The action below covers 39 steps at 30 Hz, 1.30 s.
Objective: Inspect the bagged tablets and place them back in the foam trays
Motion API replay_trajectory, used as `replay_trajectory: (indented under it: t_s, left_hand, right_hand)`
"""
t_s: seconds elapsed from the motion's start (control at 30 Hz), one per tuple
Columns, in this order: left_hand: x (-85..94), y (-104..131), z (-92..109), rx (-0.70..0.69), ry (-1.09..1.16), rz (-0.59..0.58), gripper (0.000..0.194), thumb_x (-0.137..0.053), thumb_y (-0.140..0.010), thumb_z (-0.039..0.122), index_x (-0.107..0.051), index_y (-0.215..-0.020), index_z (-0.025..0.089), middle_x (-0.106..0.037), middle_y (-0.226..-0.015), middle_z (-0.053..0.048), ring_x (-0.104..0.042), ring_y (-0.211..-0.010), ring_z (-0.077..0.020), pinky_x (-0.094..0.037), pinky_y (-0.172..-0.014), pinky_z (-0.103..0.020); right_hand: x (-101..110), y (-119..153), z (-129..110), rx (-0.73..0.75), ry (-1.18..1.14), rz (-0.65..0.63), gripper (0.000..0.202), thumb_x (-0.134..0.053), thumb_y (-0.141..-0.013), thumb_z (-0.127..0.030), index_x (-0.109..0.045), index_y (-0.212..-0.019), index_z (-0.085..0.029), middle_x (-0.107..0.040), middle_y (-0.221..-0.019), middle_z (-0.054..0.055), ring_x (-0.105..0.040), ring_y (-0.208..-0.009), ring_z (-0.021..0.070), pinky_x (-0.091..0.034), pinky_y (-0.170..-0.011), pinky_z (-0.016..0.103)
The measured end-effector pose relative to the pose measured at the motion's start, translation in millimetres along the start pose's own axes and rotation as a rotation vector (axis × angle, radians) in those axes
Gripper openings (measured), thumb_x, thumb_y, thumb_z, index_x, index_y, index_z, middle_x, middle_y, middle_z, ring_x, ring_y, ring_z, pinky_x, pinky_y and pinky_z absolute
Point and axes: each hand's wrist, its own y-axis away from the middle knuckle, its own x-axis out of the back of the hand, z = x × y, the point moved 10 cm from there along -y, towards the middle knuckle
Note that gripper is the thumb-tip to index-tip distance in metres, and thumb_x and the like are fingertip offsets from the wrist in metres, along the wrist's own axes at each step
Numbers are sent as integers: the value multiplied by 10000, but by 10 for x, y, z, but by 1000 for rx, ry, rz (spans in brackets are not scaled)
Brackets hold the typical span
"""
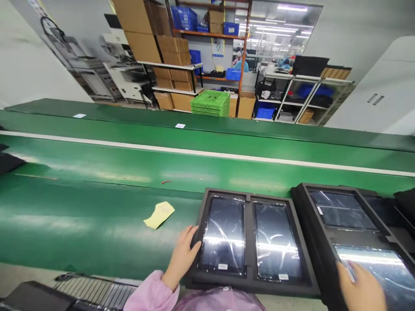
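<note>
A black foam tray (249, 242) with two dark glass panels, a left one (223, 233) and a right one (277, 242), lies on the green bench in front of me. My left hand (184, 255) rests at its left edge, fingers apart, holding nothing. Further right stands a stack of black foam trays (348, 235), whose top one bears an upper panel (342, 210) and a lower panel (382, 268). Blurred by motion, my right hand (361, 285) is at the left edge of the lower panel; its grip is unclear.
A yellow paper (159, 214) and a small red piece (166, 182) lie left of the middle tray. Behind them runs a green conveyor (129, 162) with a white strip. Black items (11, 163) sit at the far left. Shelves and green crates (210, 103) stand beyond.
</note>
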Motion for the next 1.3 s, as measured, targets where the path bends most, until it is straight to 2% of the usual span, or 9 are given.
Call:
replay_trajectory:
  t_s: [0.13,0.3,0.53,0.67,0.83,1.0,1.07,1.17,1.3]
  left_hand:
    - [-308,-209,-46,-45,-38,-129,683,-461,-749,304,-304,-1363,48,-335,-1423,-212,-273,-1342,-278,-244,-1094,-449]
    - [-469,-383,-91,-26,-2,-255,747,-454,-760,232,-137,-1426,115,-286,-1463,-184,-262,-1350,-270,-247,-1071,-498]
    - [-488,-364,-128,8,94,-257,773,-484,-769,245,-102,-1437,182,-241,-1477,-170,-201,-1372,-261,-193,-1090,-503]
    - [-385,-369,-184,52,10,-150,803,-549,-765,307,-126,-1436,179,-68,-1508,-199,-96,-1388,-311,-184,-1068,-551]
    - [-335,-177,270,-435,-56,-189,283,-440,-835,202,-717,-802,246,-202,-1505,-17,-27,-1394,-296,-117,-1092,-535]
    - [-352,-187,350,-451,-20,-231,247,-467,-781,177,-662,-630,193,-301,-1448,-84,-87,-1385,-300,-192,-1080,-516]
    - [-329,-377,261,-290,-9,-155,161,-543,-735,213,-663,-833,167,-233,-1473,-136,-89,-1383,-322,-146,-1095,-509]
    - [-316,-676,59,11,46,-54,723,-650,-638,243,-392,-1297,93,-113,-1493,-218,-39,-1387,-339,-83,-1105,-506]
    - [-420,-903,-22,142,136,-110,1038,-671,-648,296,-20,-1418,49,-91,-1491,-249,-57,-1392,-297,-111,-1116,-441]
  right_hand:
    - [-1145,222,-1809,547,-8,-274,313,-432,-819,-328,-704,-812,-174,-635,-1034,163,-545,-1042,308,-427,-917,470]
    - [-2129,105,-2788,586,44,-333,271,-561,-813,-185,-651,-1069,-178,-473,-1305,147,-360,-1243,331,-307,-1007,531]
    - [-2324,61,-3019,585,68,-408,151,-538,-848,-152,-676,-789,-161,-515,-1260,144,-340,-1237,340,-87,-1015,656]
    - [-1905,941,-3207,833,-47,-704,175,-541,-842,-139,-674,-754,-213,-685,-866,19,-590,-892,183,-348,-994,426]
    - [-1196,1818,-3026,838,-600,-1283,211,-484,-911,-280,-683,-872,-223,-717,-853,-30,-651,-779,115,-497,-770,208]
    - [-1304,1019,-2301,645,-296,-681,430,-327,-865,-42,-588,-1170,-194,-641,-1141,77,-519,-1152,229,-392,-995,458]
    - [-1486,1218,-2282,908,-141,-745,514,-363,-816,11,-530,-1248,-212,-593,-1224,62,-408,-1254,261,-285,-1055,534]
    - [-1613,1596,-2310,1176,-94,-864,530,-378,-847,5,-428,-1329,-209,-559,-1272,34,-380,-1276,217,-280,-1084,470]
    - [-1578,1609,-2480,1287,-29,-690,459,-466,-874,-52,-471,-1291,-245,-458,-1363,97,-384,-1272,248,-362,-1027,477]
